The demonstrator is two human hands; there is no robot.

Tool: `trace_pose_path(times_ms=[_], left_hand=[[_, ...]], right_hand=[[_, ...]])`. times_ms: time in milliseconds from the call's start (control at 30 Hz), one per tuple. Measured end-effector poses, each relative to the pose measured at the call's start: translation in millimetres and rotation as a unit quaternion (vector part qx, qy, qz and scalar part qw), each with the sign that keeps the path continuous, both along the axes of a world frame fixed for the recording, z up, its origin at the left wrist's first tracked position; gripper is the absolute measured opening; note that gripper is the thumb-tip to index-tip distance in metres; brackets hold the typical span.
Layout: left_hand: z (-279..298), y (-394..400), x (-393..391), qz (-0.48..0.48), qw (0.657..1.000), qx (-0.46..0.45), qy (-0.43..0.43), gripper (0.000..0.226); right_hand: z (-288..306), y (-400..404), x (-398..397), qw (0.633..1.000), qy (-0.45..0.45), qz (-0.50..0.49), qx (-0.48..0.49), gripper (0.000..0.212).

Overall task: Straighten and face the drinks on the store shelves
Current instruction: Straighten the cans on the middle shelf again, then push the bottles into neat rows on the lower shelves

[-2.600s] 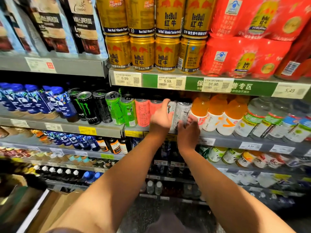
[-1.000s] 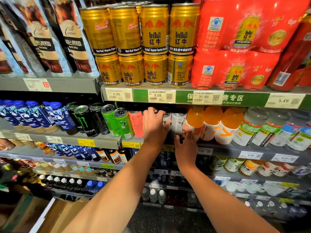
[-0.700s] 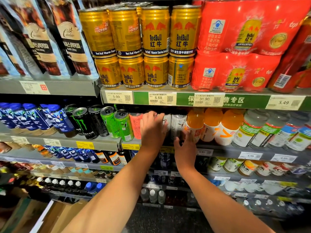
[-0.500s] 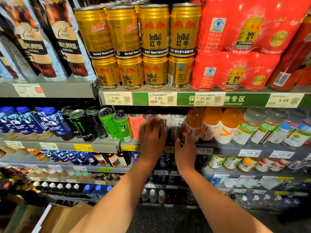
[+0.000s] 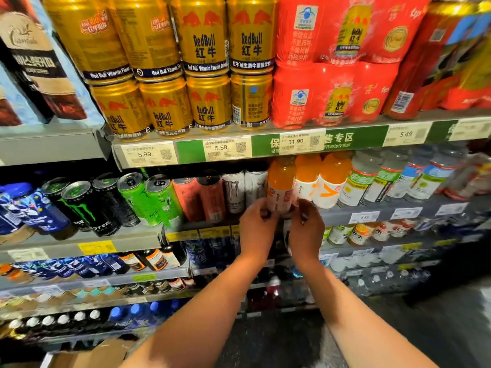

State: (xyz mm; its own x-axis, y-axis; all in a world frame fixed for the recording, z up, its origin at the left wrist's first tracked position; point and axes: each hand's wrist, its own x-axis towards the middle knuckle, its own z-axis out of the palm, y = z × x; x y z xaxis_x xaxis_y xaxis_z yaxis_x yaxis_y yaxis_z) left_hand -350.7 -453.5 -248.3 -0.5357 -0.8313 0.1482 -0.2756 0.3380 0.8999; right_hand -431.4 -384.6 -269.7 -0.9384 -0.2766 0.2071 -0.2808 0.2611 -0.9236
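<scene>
Both hands have slid right from the white cans (image 5: 240, 191) to the leftmost orange bottle (image 5: 280, 185) at the shelf's front edge. My left hand (image 5: 257, 229) and right hand (image 5: 305, 229) pinch its base. I'm facing it; next, twist its label forward.

Drink count on the shelves I see

I count eight gold Red Bull cans (image 5: 204, 49), three orange bottles (image 5: 308, 179), two green cans (image 5: 148, 200), two salmon cans (image 5: 202, 200), two white cans (image 5: 244, 189).
</scene>
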Motion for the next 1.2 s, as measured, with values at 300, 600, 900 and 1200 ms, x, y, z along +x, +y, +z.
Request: trace_pose_path(times_ms=[300, 600, 900, 1200], left_hand=[[-17, 10, -51, 0.17, 0.985, 0.003, 0.017, 0.035], [-34, 14, -76, 0.264, 0.964, 0.012, 0.043, 0.031], [-17, 81, -99, 0.199, 0.974, 0.008, 0.107, 0.023], [-7, 117, -152, 0.028, 0.998, 0.054, 0.026, 0.036]], right_hand=[[12, 40, -64, 1.0, 0.017, 0.003, 0.014, 0.033], [-7, 58, -96, 0.984, 0.002, 0.156, 0.081, 0.056], [1, 114, -100, 0.991, -0.044, 0.129, 0.001, 0.036], [-1, 152, -155, 0.998, -0.03, 0.057, 0.015, 0.037]])
